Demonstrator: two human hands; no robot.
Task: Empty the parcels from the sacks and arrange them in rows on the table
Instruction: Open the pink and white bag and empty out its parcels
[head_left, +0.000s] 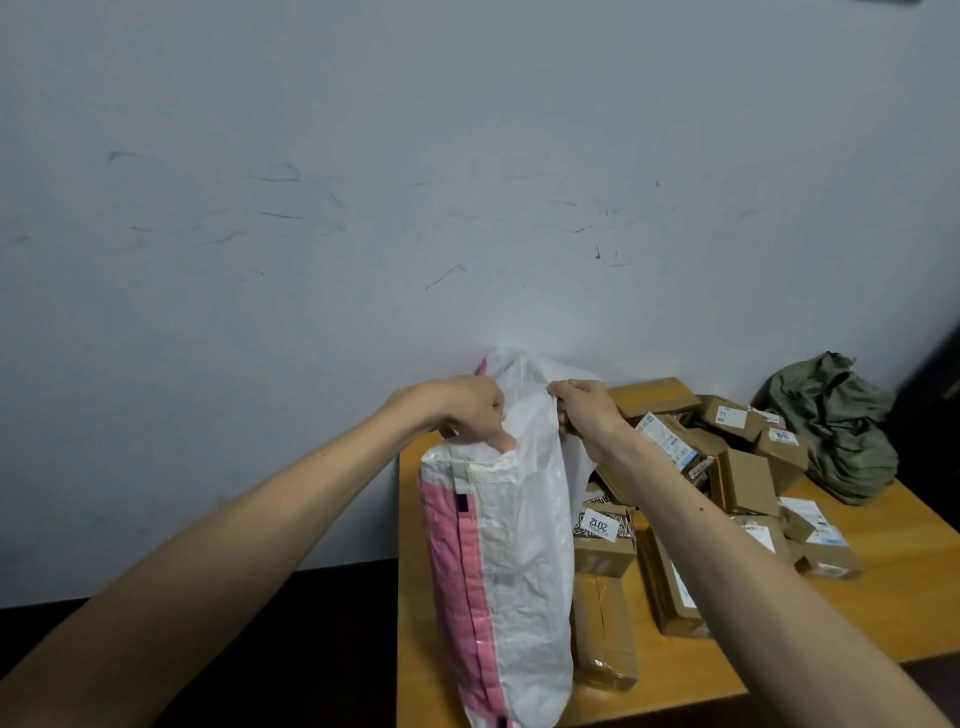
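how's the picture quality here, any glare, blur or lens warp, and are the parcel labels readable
Head view: even light, no glare or hard shadows; the wide-angle lens stretches both forearms toward the lower corners; the sack, gripped by the left hand and right hand, looks sharp; one parcel label reads 2012, most others are too soft to read.

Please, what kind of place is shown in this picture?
Probably a plain parcel-sorting room, though I cannot be sure. A heap of labelled cardboard parcels lies on a wooden table, the left hand and right hand grip a white-and-pink sack, and the bare wall is scuffed.
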